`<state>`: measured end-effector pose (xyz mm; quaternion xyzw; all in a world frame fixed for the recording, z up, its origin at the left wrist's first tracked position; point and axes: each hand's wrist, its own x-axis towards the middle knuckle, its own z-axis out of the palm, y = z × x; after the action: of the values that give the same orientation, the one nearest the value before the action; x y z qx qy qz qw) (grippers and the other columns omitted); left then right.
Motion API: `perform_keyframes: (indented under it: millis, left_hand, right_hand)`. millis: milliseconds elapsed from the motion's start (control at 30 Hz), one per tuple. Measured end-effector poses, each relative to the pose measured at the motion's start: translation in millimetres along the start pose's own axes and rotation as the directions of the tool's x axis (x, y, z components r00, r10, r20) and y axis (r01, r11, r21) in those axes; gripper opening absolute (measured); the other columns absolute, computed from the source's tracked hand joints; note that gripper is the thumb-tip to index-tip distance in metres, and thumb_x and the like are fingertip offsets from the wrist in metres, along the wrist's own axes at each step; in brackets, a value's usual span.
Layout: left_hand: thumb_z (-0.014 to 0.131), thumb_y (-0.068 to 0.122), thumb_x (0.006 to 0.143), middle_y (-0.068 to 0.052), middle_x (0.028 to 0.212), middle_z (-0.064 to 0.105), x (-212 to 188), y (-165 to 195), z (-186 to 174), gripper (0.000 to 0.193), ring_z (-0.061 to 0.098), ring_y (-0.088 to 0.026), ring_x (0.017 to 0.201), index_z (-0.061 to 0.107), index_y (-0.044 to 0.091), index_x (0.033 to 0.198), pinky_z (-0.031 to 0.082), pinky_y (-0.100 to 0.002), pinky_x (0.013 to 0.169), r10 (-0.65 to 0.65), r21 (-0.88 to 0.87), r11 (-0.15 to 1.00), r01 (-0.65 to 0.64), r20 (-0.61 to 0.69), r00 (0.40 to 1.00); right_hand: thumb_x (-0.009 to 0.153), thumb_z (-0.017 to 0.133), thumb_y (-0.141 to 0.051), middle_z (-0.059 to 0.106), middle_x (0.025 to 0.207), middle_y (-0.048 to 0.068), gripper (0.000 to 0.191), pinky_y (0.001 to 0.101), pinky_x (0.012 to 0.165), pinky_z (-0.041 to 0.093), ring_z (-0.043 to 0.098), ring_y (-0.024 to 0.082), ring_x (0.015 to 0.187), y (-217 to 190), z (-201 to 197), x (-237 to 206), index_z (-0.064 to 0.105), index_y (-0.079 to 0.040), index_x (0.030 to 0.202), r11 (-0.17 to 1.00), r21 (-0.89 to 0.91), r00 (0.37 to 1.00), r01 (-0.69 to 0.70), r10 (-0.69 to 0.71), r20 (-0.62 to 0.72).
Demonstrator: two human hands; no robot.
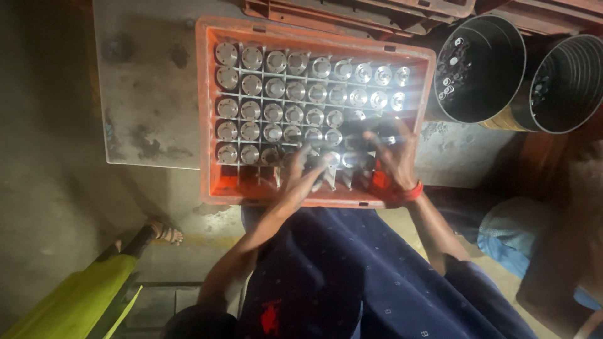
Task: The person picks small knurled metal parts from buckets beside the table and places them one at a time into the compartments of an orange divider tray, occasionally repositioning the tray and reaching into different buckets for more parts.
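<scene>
left hand (301,172) – grip unclear | right hand (392,157) – grip unclear | metal parts (276,110) upright in crate (207,113)

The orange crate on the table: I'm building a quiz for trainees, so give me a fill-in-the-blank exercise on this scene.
1. The round metal parts stand in the grid cells of a crate coloured ____.
2. Both the left hand and the right hand reach into the crate's ____ rows, nearest the person.
3. The band on the right wrist is ____.
4. Right of the crate stand ____ dark round buckets.

Missing words: orange; front; red; two
</scene>
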<state>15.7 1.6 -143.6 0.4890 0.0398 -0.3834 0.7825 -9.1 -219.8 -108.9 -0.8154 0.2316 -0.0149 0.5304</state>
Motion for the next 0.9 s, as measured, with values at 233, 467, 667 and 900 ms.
perform_keyframes:
  millis: [233,467,667,900]
  left_hand:
    - [0.072,0.023,0.096,0.004,0.086,0.064,-2.3,6.2,-6.3,0.021,0.059,-0.003,0.067,0.068,0.015,0.116,0.039,-0.020,0.047,0.026,0.045,0.999,-0.022,-0.086,0.996]
    - [0.071,0.025,0.099,0.005,0.074,0.057,-4.9,8.8,-6.7,0.019,0.049,-0.003,0.061,0.069,0.016,0.115,0.033,-0.020,0.047,0.032,0.034,0.999,-0.030,-0.067,0.997]
    - [0.070,0.026,0.097,0.006,0.083,0.063,-6.6,-0.1,-16.4,0.023,0.054,-0.003,0.065,0.065,0.017,0.117,0.037,-0.019,0.048,-0.027,-0.043,0.999,0.019,-0.181,0.983]
    - [0.072,0.023,0.095,0.002,0.096,0.067,-6.2,-2.7,-25.8,0.030,0.056,-0.005,0.069,0.064,0.010,0.121,0.036,-0.020,0.049,-0.087,-0.098,0.993,0.063,-0.260,0.962]
  right_hand:
    - [0.079,0.072,-0.005,0.073,0.090,0.013,0.026,0.0390,0.070,0.052,0.067,0.029,0.074,11.7,-4.7,46.0,0.077,-0.007,0.104,0.796,-0.350,0.868,0.494,-0.428,0.252]
    - [0.085,0.083,0.000,0.071,0.093,0.012,0.024,0.0376,0.071,0.049,0.064,0.023,0.082,22.3,-25.0,52.6,0.075,-0.005,0.107,0.771,-0.362,0.834,0.524,-0.550,0.036]
    - [0.106,0.071,-0.014,0.079,0.095,0.015,0.016,0.0338,0.078,0.057,0.072,0.022,0.084,46.3,-120.3,130.8,0.076,0.001,0.106,0.913,-0.278,0.753,0.297,-0.403,-0.520]
    - [0.106,0.066,-0.019,0.077,0.094,0.018,0.023,0.0382,0.076,0.055,0.068,0.026,0.080,103.0,-120.4,152.0,0.075,0.002,0.108,0.810,-0.552,0.973,-0.195,0.089,-0.214]
